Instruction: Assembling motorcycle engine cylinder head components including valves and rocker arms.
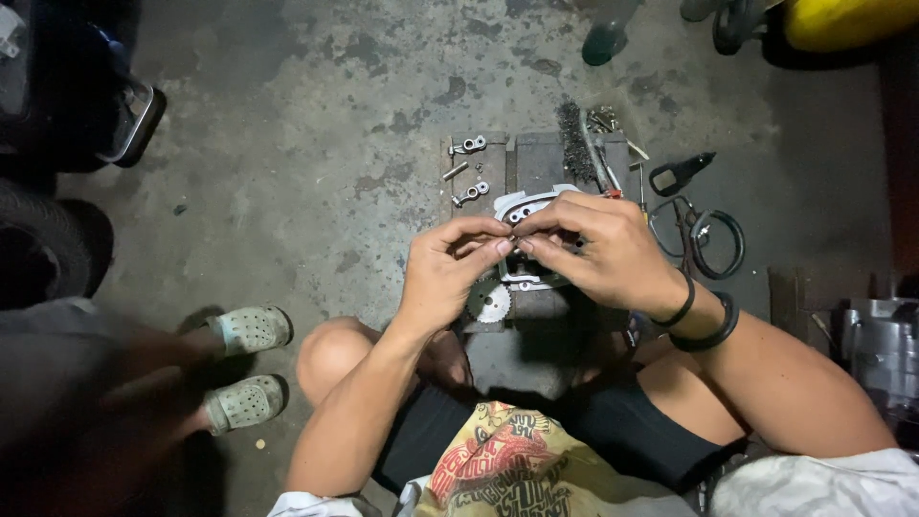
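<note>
My left hand (448, 266) and my right hand (601, 251) meet fingertip to fingertip above a silver engine part (532, 204) lying on a dark metal block (536, 163). The pinched fingers of both hands close on something very small that I cannot make out. A toothed sprocket (490, 302) shows just under my left hand. Two black bands circle my right wrist (704, 321). Small silver rocker pieces (469, 146) and a pin (456, 171) lie on the block's far left side.
A wire brush (578, 142) rests on the block's right side. Black cable loops (713, 239) and a black handled tool (678, 173) lie on the concrete to the right. Another person's feet in pale perforated clogs (247, 369) stand at left. A grey engine casing (881, 349) sits far right.
</note>
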